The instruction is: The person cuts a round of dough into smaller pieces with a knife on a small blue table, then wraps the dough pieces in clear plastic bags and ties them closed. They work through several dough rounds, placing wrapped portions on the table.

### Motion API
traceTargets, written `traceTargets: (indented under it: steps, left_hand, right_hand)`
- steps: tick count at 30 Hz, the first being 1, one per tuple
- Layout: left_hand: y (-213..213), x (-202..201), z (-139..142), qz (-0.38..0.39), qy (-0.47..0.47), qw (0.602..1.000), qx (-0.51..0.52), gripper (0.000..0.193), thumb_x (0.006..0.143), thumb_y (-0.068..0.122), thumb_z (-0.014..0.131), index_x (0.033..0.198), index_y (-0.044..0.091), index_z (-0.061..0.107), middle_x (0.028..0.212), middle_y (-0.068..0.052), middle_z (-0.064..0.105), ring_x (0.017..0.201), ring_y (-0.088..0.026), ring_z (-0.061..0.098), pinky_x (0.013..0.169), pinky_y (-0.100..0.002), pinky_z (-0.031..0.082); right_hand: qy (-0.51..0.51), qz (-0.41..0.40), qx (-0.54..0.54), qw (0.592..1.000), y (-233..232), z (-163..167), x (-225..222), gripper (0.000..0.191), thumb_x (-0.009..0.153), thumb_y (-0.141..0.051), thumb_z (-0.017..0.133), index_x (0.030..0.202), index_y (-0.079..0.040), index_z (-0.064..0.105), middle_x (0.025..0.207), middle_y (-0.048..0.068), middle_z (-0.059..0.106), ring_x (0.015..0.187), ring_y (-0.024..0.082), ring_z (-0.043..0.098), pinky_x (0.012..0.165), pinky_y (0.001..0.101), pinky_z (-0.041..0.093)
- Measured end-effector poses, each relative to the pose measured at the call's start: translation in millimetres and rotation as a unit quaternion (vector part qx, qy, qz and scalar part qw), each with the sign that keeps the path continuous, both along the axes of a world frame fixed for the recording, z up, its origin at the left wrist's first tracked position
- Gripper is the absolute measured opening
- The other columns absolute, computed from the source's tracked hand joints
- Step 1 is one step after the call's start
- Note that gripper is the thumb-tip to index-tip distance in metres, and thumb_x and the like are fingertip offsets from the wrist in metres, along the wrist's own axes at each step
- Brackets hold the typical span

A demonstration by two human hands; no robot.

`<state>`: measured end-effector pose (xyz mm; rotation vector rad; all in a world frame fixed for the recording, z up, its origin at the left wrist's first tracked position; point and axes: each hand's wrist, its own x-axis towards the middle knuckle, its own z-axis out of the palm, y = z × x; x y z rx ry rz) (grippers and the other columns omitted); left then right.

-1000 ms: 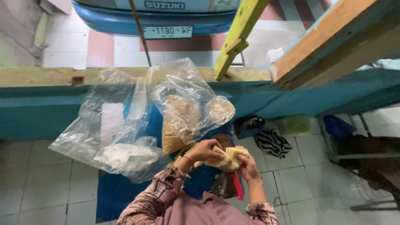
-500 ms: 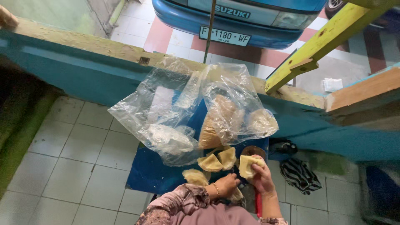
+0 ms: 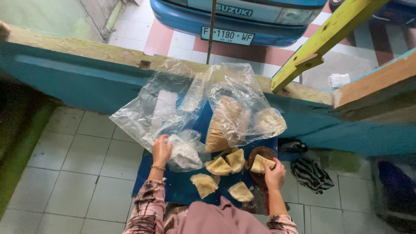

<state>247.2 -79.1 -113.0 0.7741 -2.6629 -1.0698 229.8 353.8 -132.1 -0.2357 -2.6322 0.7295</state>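
So, left side first: my left hand is out ahead of me, fingers curled loosely over the edge of a small clear plastic bag with something whitish in it. I can't tell whether I've actually pinched the plastic or am just resting on it. That bag sits directly to the right of the hand, touching it, its long axis running roughly away from me toward the bigger clear bags slumped against the teal wall.

Middle of the blue worktop: four folded yellowish pastry pieces, two side by side up near the bags, and two closer to me (all roughly triangular, points facing every which way).

Right side: my right hand is closed around one more folded piece, thumb and fingers gripping its near edge. It's held over a round dark wooden board, with its long axis running left to right and its free end pointing left, toward the other pieces. So the right hand is clearly the nearer one to that piece; the left is well apart from it, over by the bag. A striped cloth lies on the tiled floor just right of all this.
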Motion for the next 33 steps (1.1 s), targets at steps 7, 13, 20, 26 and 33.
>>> traceTargets:
  steps: [7,13,20,26,33]
  left_hand:
    - [28.1,5.8,22.8,0.035,0.134,0.950,0.279,0.018,0.093,0.020,0.070,0.099,0.004,0.072,0.077,0.000,0.069,0.071,-0.006,0.059,0.063,-0.027,0.048]
    - [54.8,-6.3,0.2,0.139,0.230,0.916,0.296,0.022,0.099,0.022,0.069,0.085,0.005,0.065,0.072,0.005,0.059,0.068,-0.004,0.048,0.060,-0.025,0.041]
    - [47.3,29.3,0.1,-0.121,0.319,0.935,-0.092,0.017,0.080,0.021,0.077,0.079,0.009,0.065,0.125,-0.020,0.067,0.113,-0.028,0.058,0.095,-0.036,0.046]
    - [85.1,24.8,17.7,-0.304,0.151,0.872,0.352,0.026,0.088,0.012,0.074,0.111,0.002,0.065,0.110,-0.008,0.065,0.101,-0.012,0.063,0.089,-0.026,0.052]
    - [101.3,1.6,-5.2,-0.090,0.182,0.781,0.590,0.011,0.099,0.012,0.067,0.094,0.010,0.057,0.082,0.006,0.060,0.071,0.000,0.053,0.060,-0.019,0.044]
  right_hand:
    - [-0.011,0.188,-0.182,0.965,-61.2,30.3,9.0,0.023,0.095,-0.022,0.070,0.112,-0.007,0.072,0.108,0.012,0.071,0.091,0.027,0.071,0.077,0.0352,0.058]
    - [-0.085,0.402,0.096,0.907,-182.5,14.7,0.5,0.060,0.081,-0.035,0.082,0.127,-0.003,0.061,0.093,0.015,0.068,0.087,0.035,0.068,0.072,0.0450,0.054]
    - [0.030,0.433,-0.034,0.900,-182.5,11.8,-22.5,0.015,0.087,-0.013,0.073,0.099,-0.011,0.064,0.112,0.012,0.069,0.107,0.028,0.066,0.090,0.0343,0.052]
    - [-0.304,0.338,-0.630,0.630,-165.5,21.9,-22.0,0.025,0.100,-0.019,0.067,0.120,-0.005,0.062,0.111,0.005,0.065,0.103,0.015,0.060,0.090,0.0277,0.050]
    - [-0.182,0.513,-0.499,0.674,-137.2,50.6,-9.3,0.079,0.087,-0.035,0.080,0.149,-0.018,0.033,0.142,-0.003,0.049,0.127,0.010,0.052,0.102,0.0271,0.044]
